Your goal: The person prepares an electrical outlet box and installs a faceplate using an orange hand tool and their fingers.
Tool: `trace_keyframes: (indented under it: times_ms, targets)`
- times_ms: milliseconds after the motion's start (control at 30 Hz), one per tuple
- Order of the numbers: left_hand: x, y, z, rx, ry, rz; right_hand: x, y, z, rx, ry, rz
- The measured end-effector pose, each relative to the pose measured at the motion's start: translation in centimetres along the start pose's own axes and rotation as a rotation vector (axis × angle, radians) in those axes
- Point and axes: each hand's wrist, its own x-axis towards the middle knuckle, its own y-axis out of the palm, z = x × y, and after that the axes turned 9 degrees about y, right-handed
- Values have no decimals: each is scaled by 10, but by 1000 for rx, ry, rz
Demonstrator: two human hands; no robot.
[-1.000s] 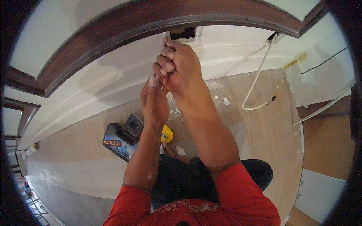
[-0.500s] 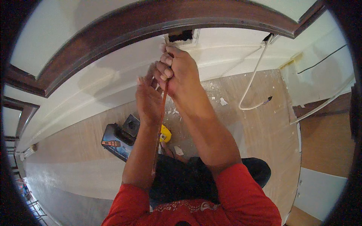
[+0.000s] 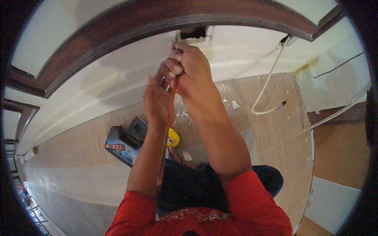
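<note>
My right hand (image 3: pixel 189 65) is closed in a fist around a long, thin orange-red strip that looks like a hacksaw blade (image 3: pixel 173 98). The blade hangs down from the fist past my left wrist, and its lower end is worn and dark. Just above the fist, a rectangular hole (image 3: pixel 193 33) with ragged pale edges opens in the white wall (image 3: pixel 130 65). My left hand (image 3: pixel 156 100) is raised beside the blade, fingers apart and slightly blurred, its fingertips near the right hand's fingers. Whether it touches the blade is hard to see.
A dark wooden rail (image 3: pixel 165 19) runs across the wall above the hole. At the right, a white cable (image 3: pixel 269 74) hangs to the floor. A printed tool case (image 3: pixel 120 145), a dark square box (image 3: pixel 138 128) and a yellow tool (image 3: pixel 173 137) lie on the floor among plaster chips (image 3: pixel 235 104).
The view has shifted a little, so the hole sits slightly higher and to the right. My left fingers have moved slightly. The right hand keeps its grip on the blade.
</note>
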Motion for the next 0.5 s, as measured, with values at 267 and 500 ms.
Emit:
trace_keyframes:
  times_ms: [267,500]
  targets:
    - [1,-9,8,-54,-22,29,-6,-2,2,-123,22,2]
    - [0,0,0,-122,-77,-80,-7,-3,0,-11,3,67]
